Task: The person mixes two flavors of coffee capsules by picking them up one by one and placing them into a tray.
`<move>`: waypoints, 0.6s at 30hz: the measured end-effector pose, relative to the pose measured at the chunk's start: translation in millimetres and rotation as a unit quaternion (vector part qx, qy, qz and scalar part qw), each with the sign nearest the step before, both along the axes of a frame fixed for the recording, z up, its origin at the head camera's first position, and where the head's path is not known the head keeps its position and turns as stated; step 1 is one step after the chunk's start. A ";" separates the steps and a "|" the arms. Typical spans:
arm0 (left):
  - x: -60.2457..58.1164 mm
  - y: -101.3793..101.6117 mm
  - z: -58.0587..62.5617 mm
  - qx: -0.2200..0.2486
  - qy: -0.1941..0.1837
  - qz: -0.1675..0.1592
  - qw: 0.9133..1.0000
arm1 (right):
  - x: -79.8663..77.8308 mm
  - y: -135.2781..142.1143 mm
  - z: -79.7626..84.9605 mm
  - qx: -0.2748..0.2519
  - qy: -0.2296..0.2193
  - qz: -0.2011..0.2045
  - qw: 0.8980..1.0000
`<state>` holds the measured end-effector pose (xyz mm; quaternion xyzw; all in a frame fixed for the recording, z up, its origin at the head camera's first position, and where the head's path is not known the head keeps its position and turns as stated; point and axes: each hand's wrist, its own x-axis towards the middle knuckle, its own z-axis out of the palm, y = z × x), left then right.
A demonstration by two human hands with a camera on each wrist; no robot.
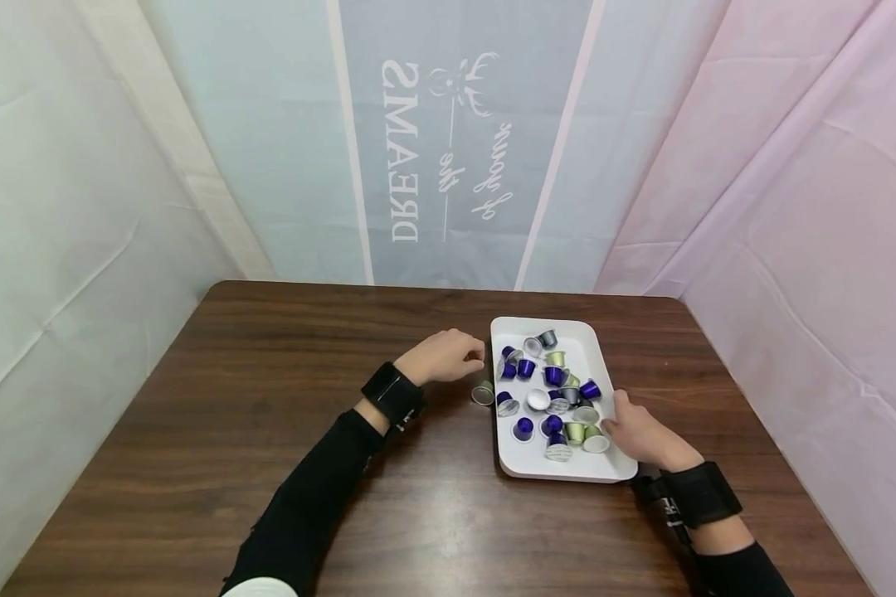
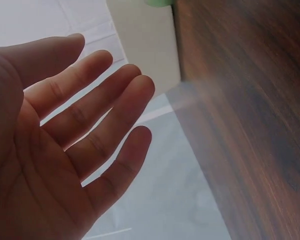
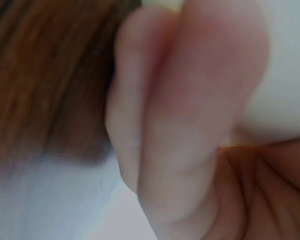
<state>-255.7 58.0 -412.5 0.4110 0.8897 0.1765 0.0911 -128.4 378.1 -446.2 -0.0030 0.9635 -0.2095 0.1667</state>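
We see a white tray of purple, silver and green coffee capsules on a wooden table. Our left hand, fingers relaxed and empty, rests beside a stray silver capsule. Our right hand grips the tray's near right edge.

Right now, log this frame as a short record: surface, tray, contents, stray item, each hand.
surface: dark wooden table
tray: white rectangular tray, right of centre
contents: many coffee capsules in purple, green and silver, jumbled
stray item: one silver capsule on the table just left of the tray
left hand: left hand just left of the tray near the stray capsule, fingers relaxed, holding nothing
right hand: right hand at the tray's near right edge, fingers among the capsules; whether it grips one cannot be told
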 end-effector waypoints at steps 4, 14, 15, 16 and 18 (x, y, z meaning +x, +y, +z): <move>4.6 -4.9 -0.2 0.004 0.001 0.006 1.000 | -0.5 -1.6 0.4 -0.001 -0.004 -0.003 1.000; 12.7 -9.6 -3.2 0.010 0.001 0.016 1.000 | -0.4 -1.7 2.1 0.001 -0.009 -0.004 1.000; 13.0 -9.9 -3.9 0.011 0.002 0.018 1.000 | -1.1 -1.7 2.3 0.000 -0.011 -0.005 1.000; 13.4 -10.1 -4.8 0.013 0.001 0.018 1.000 | -1.7 -1.7 2.5 0.000 -0.014 -0.005 1.000; 14.8 -10.4 -7.8 0.016 -0.005 0.014 1.000 | -2.5 -1.7 2.7 0.001 -0.023 -0.008 1.000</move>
